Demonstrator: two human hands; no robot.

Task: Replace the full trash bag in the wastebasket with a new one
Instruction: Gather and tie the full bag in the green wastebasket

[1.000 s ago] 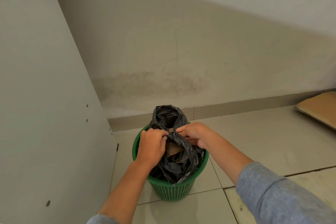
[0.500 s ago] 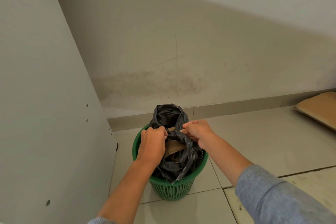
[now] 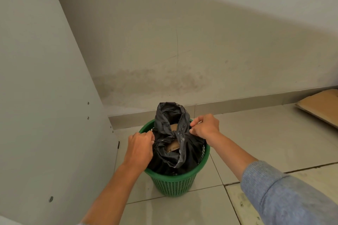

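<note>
— Progress so far looks early, does it not? The black trash bag (image 3: 175, 144) sits inside the green wastebasket (image 3: 175, 182), which stands on the floor (image 3: 274, 133).

— Early, yes. The left hand (image 3: 140, 149) is closed on a twisted strand of the bag's rim, and the right hand (image 3: 204, 127) has its fingers (image 3: 194, 129) pinched together on the strand opposite. The two strands cross between the hands, so the step in hand is judged to be the tying of the bag's mouth.

— Is the knot finished?

— Probably not. A gap below the crossing shows brown paper or card among the rubbish, and a loose loop of plastic stands up behind the hands. The mouth is gathered, not sealed.

— And what remains?

— Most of the task, as far as can be judged: cinch the knot, lift the full bag out, then line the basket with a fresh one. No new bag appears anywhere in view, so where it would come from cannot be told.

— What of the room?

— Pale floor tiles with dark grout lines, and a low skirting along a plain wall (image 3: 201, 51) that carries a faint brownish stain just above the basket. A tall pale panel (image 3: 45, 87) with small screw heads stands just beside the basket on the left. At the far right, a flat piece of cardboard (image 3: 321, 107) lies on the floor, well apart from the basket. Grey sleeves are pushed up both forearms.
</note>
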